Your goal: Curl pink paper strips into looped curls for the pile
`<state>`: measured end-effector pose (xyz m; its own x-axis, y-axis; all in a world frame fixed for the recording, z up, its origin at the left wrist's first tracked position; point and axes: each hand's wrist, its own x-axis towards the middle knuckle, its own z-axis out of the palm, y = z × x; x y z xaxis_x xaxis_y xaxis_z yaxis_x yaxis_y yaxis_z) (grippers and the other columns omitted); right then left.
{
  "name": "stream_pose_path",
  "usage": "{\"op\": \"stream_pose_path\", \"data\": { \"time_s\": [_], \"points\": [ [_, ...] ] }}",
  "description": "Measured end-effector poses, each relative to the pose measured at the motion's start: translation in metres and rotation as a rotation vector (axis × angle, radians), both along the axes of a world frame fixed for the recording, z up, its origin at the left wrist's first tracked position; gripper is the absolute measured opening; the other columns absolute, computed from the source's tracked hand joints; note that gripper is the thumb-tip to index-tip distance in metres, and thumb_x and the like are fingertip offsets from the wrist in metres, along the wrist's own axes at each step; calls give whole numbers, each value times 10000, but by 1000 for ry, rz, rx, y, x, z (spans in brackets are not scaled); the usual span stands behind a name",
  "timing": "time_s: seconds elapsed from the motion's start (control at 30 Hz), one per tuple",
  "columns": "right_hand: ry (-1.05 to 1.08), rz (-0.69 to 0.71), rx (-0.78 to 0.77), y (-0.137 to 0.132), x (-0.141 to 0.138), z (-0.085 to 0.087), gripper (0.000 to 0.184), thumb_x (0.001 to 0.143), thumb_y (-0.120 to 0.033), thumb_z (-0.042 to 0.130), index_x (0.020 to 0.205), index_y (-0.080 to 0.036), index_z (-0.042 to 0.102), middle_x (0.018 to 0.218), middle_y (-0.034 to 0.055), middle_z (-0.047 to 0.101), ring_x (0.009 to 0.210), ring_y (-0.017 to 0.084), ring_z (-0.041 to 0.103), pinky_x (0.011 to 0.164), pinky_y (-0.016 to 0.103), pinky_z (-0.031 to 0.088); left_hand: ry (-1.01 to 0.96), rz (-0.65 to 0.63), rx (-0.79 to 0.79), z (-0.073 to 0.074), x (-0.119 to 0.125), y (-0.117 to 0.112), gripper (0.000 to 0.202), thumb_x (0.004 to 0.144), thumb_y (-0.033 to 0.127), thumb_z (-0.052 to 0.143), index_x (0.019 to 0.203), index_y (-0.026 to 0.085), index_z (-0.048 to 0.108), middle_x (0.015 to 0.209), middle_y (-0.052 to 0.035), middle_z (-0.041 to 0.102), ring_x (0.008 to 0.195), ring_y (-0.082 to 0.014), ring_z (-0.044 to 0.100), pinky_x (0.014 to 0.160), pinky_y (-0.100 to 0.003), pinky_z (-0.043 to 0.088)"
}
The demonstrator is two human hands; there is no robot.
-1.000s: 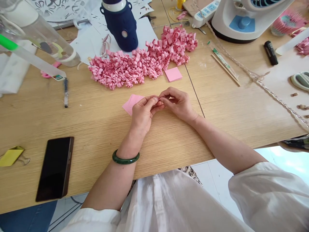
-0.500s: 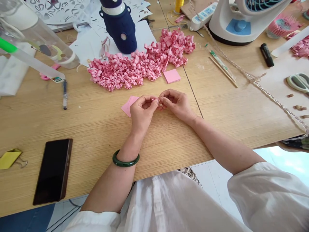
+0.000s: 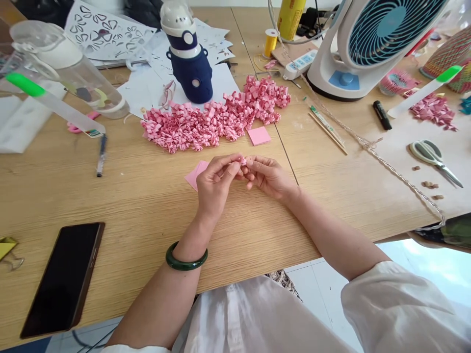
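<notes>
Between my fingertips is a small curled pink paper piece point(image 3: 243, 161). My left hand point(image 3: 216, 185) pinches it from the left with thumb and forefinger. From the other side, my right hand point(image 3: 271, 177) grips its right edge, the lower fingers loosely curled beneath. A sheet of pink paper point(image 3: 196, 175) lies on the table, partly hidden behind my left hand. Just beyond both hands is a small stack of pink paper squares point(image 3: 259, 136). Behind that spreads a long heap of curled pink paper pieces point(image 3: 206, 126).
A navy bottle point(image 3: 193, 81) stands behind the heap, and a clear bottle point(image 3: 91, 88) at the left. A phone point(image 3: 63, 279) lies front left. Toward the right are a fan point(image 3: 334, 73), a twisted cord point(image 3: 390, 162), scissors point(image 3: 430, 154) and a black marker point(image 3: 381, 115).
The view has tilted up, showing more of the table's far side. My right hand's lower fingers have loosened, and the pink piece shows more clearly above the fingertips.
</notes>
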<state>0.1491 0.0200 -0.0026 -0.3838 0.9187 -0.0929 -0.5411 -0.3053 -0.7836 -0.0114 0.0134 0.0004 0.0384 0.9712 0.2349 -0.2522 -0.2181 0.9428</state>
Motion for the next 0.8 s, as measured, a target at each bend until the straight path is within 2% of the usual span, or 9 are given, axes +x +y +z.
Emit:
{"op": "stream_pose_path", "data": {
  "time_s": [0.07, 0.17, 0.23, 0.37, 0.43, 0.5, 0.6, 0.67, 0.8],
  "points": [
    [33, 63, -25, 0, 1, 0, 229, 822, -292, 831, 866, -112, 696, 753, -23, 657, 614, 55, 593, 541, 171, 620, 74, 1, 66, 1, 1, -2, 187, 857, 314, 805, 1024, 232, 804, 1038, -31, 736, 790, -113, 718, 659, -218, 645],
    [80, 136, -40, 0, 2, 0, 195, 845, -274, 805, 865, -111, 700, 711, -31, 632, 590, 53, 575, 508, 154, 608, 93, 0, 25, 4, 1, -4, 175, 856, 343, 811, 962, 206, 786, 922, -19, 727, 752, -119, 723, 632, -213, 633],
    [123, 148, -61, 0, 3, 3, 176, 850, -257, 793, 859, -110, 696, 702, -39, 617, 558, 38, 536, 481, 132, 590, 112, 5, 36, 5, 1, -6, 166, 869, 344, 799, 955, 203, 785, 912, -16, 726, 763, -120, 726, 642, -208, 628],
    [211, 132, -130, -2, 4, 10, 149, 821, -206, 790, 867, -116, 680, 720, -48, 624, 505, 9, 456, 442, 94, 552, 207, 16, 155, 6, 0, -9, 159, 925, 312, 737, 1046, 230, 801, 1026, -34, 735, 857, -128, 724, 678, -207, 622],
    [263, 130, -158, -4, 4, 12, 150, 814, -195, 788, 875, -130, 667, 715, -52, 614, 505, 8, 454, 432, 78, 537, 243, 58, 187, 7, -1, -10, 168, 939, 309, 717, 1067, 233, 795, 1039, -40, 729, 886, -139, 715, 693, -222, 621],
    [299, 134, -175, -5, 4, 13, 163, 810, -194, 794, 878, -139, 656, 716, -51, 605, 516, 10, 474, 425, 67, 527, 325, 176, 282, 9, -2, -12, 200, 948, 303, 700, 1120, 242, 780, 1081, -52, 718, 919, -153, 703, 753, -260, 626],
    [268, 135, -167, -5, 4, 10, 174, 817, -209, 792, 885, -142, 646, 722, -49, 604, 517, 16, 498, 425, 77, 541, 518, 360, 564, 12, -2, -13, 280, 951, 276, 675, 1221, 268, 749, 1196, -76, 717, 1075, -214, 689, 980, -383, 586],
    [227, 112, -143, -5, 3, 6, 164, 834, -222, 774, 882, -148, 636, 704, -54, 603, 505, 21, 511, 433, 88, 551, 605, 364, 716, 13, -2, -13, 297, 946, 238, 664, 1229, 282, 745, 1227, -76, 727, 1172, -249, 663, 1072, -438, 529],
    [151, 68, -111, -5, 4, -1, 142, 869, -250, 741, 879, -150, 642, 600, -75, 566, 472, 32, 551, 486, 110, 577, 678, 336, 816, 12, 2, -14, 303, 919, 162, 674, 1185, 286, 751, 1151, -61, 759, 1149, -249, 658, 1053, -433, 526]
  ]
}}
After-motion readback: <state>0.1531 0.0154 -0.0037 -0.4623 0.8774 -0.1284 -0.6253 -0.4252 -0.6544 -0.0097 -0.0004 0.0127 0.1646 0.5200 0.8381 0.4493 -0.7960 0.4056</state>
